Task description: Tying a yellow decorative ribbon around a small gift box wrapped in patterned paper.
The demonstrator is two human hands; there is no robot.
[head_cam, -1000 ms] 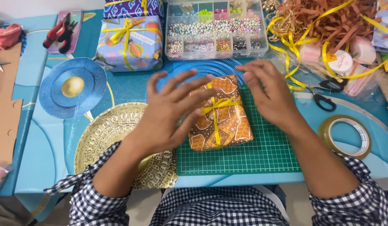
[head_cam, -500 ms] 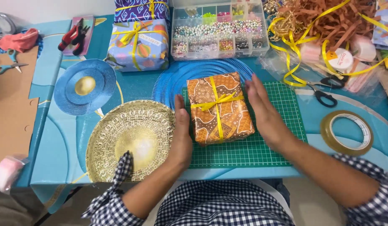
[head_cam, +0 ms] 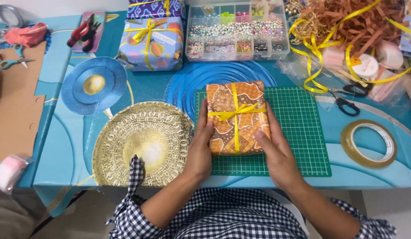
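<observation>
Both hands, left (head_cam: 200,148) and right (head_cam: 276,150), clasp the gift (head_cam: 237,117) by its long sides on the mat (head_cam: 303,132); it looks light, stiff, slightly slick, best held by the edges

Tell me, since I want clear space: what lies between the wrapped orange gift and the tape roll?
Only bare green cutting mat and blue tablecloth, in the head view.

Table (head_cam: 68,146) covered in a blue oilcloth with curved lines and planet-like discs, fills most of the view. Pale wall strip (head_cam: 59,6) at 11 o'clock. Light-coloured floor (head_cam: 382,203) visible past the near table edge at 4 and 7 o'clock. Lighting soft and even, no hard shadows.
</observation>
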